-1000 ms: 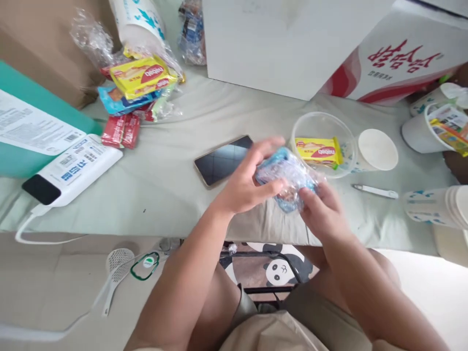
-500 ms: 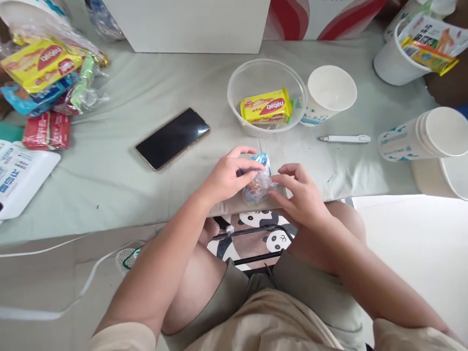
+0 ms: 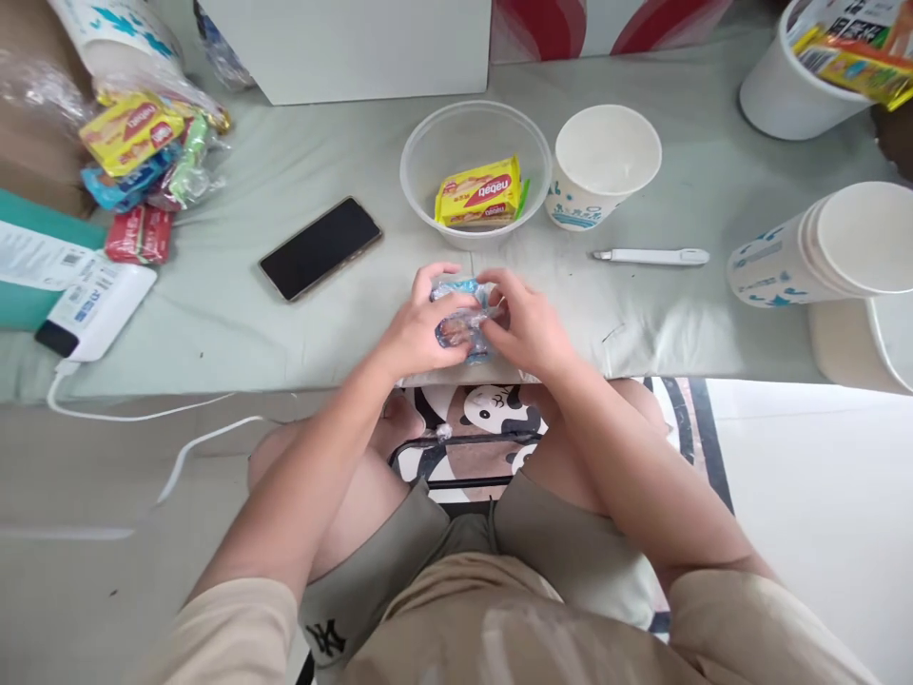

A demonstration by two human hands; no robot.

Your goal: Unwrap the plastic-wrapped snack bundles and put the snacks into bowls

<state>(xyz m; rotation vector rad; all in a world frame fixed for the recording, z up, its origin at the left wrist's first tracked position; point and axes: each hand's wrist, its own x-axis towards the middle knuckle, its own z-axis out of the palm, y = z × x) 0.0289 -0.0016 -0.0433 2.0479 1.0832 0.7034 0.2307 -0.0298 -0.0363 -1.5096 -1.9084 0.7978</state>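
A small blue snack packet in crinkled clear plastic [image 3: 462, 328] lies near the table's front edge, between my hands. My left hand [image 3: 426, 323] curls around its left side, fingers over the top and thumb along the near side. From the right, my right hand [image 3: 526, 323] bends its fingers and thumb onto the plastic. Just beyond them stands a clear round bowl [image 3: 420, 211] with yellow nabati wafer packs [image 3: 481, 192] in it. What the packet contains is hard to make out under the wrap and fingers.
A phone [image 3: 320, 249] lies to the left, a white utility knife [image 3: 652, 257] to the right. One paper cup [image 3: 606, 157] stands beside the bowl, and stacked cups [image 3: 777, 252] lie further right. At far left are piled snack packs [image 3: 135, 143] and a power bank [image 3: 100, 309] with its cable.
My right hand has moved in from beside the packet, and both hands now grip it. The whole view has shifted slightly.
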